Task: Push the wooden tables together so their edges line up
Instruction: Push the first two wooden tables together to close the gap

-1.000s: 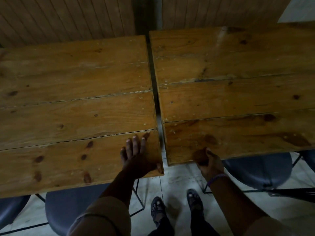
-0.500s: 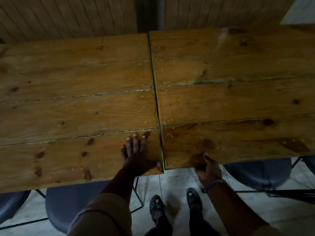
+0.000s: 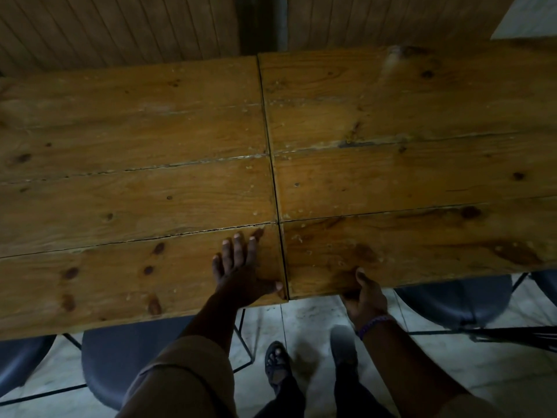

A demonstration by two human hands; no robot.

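Observation:
Two plank-topped wooden tables stand side by side. The left table (image 3: pixel 126 164) and the right table (image 3: pixel 416 173) touch along a thin dark seam down the middle. The right table's near edge sits a little farther from me than the left table's. My left hand (image 3: pixel 238 273) lies flat, fingers spread, on the left table's near right corner, thumb at the seam. My right hand (image 3: pixel 363 294) grips the right table's near edge close to the seam, thumb on top and fingers hidden underneath.
Dark blue chairs (image 3: pixel 120 357) with black wire legs are tucked under the near edges, another chair (image 3: pixel 458 300) at the right. A wood-panelled wall (image 3: pixel 120 28) runs behind the tables. My sandalled feet (image 3: pixel 277 366) stand on the pale tiled floor.
The gap between the tables has closed: the right table slid left against the left table. My right hand moved with its edge. My left hand stayed flat on the corner.

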